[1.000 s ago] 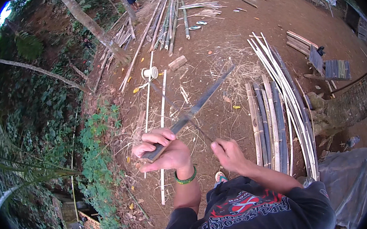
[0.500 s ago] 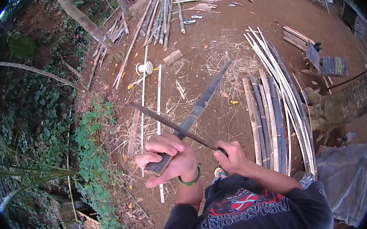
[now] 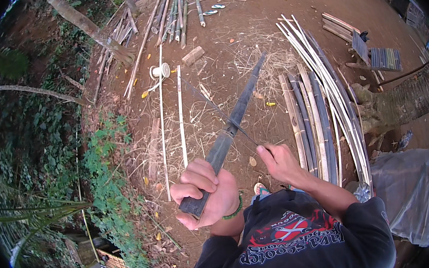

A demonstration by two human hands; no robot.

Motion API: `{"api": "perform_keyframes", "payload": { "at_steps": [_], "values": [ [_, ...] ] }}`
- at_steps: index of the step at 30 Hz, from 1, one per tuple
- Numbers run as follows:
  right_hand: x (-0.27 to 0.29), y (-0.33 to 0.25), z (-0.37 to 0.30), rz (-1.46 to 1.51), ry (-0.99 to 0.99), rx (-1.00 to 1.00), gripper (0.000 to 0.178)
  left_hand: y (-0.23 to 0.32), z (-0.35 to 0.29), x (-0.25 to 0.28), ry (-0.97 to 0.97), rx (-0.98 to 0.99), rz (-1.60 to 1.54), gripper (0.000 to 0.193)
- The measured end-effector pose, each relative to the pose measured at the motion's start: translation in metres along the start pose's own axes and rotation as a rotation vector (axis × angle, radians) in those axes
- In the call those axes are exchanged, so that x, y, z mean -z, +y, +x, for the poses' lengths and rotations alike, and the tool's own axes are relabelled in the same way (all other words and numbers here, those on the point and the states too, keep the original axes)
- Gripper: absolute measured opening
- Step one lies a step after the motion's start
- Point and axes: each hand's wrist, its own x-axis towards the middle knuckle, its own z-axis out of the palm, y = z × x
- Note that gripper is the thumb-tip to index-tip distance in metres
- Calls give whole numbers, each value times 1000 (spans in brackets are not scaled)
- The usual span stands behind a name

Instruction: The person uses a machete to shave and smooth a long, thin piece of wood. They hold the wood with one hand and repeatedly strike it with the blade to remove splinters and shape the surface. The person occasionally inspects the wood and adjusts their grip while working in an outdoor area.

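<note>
A long dark split-bamboo slat (image 3: 220,148) runs away from me, narrowing toward its far end. My left hand (image 3: 212,193), with a green bracelet at the wrist, is wrapped round its near end. A thin dark blade, which looks like a long knife (image 3: 245,133), crosses the slat around its middle, seen nearly edge-on. My right hand (image 3: 283,163) is closed round its handle, which the fingers mostly hide. Whether the edge is touching the bamboo is hard to make out.
Bamboo poles (image 3: 309,125) and long pale strips (image 3: 346,131) lie at my right. Ahead are a white spool (image 3: 159,71), a short wood block (image 3: 192,55) and more poles (image 3: 177,16). Foliage (image 3: 107,170) borders the left; a tree trunk (image 3: 402,100) and plastic sheet (image 3: 413,187) stand right.
The knife has slid along the slat, away from my left hand, and its blade now shows thinner. My left hand has come slightly right and nearer. The whole view has shifted a little.
</note>
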Motion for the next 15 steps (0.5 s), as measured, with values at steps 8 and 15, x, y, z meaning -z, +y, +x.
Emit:
{"api": "perform_keyframes", "payload": {
  "at_steps": [8,15],
  "values": [
    [-21,15,6,57,63,-36,34,0,4,3,75,8,18,49],
    [-39,25,-14,87,76,251,30,-2,4,-7,221,-32,20,55]
  ]
}}
